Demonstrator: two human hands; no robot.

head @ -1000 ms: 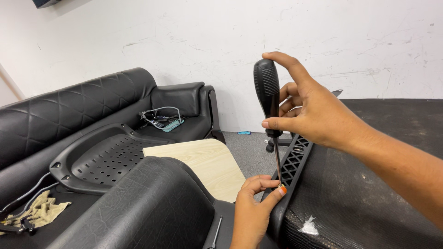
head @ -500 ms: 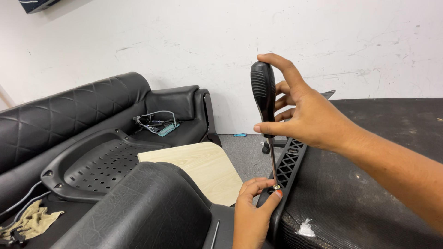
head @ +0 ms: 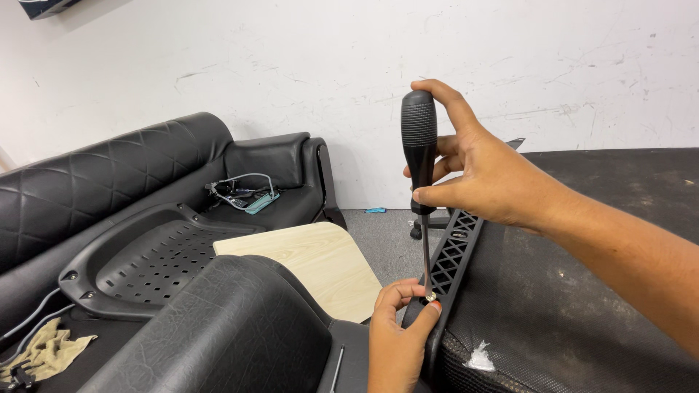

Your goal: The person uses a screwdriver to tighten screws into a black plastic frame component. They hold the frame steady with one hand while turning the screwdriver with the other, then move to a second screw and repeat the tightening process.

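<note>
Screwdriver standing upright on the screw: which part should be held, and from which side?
Hold the screwdriver by its ribbed black handle, coming in from the right as the right hand does. The handle is thick and stands vertical, so fingers wrap around it, while the thin shaft below is best only steadied near the screw by the left hand.

The right hand [head: 488, 175] comes in from the right edge, forearm sloping down to the lower right corner. Its fingers curl over the top and its thumb crosses the front of an upright handle, wrist bent slightly downward. The left hand [head: 399, 335] rises from the bottom edge, back toward the camera, thumb and forefinger pinched together at the top; whatever they pinch looks very small. The hands are apart.
</note>
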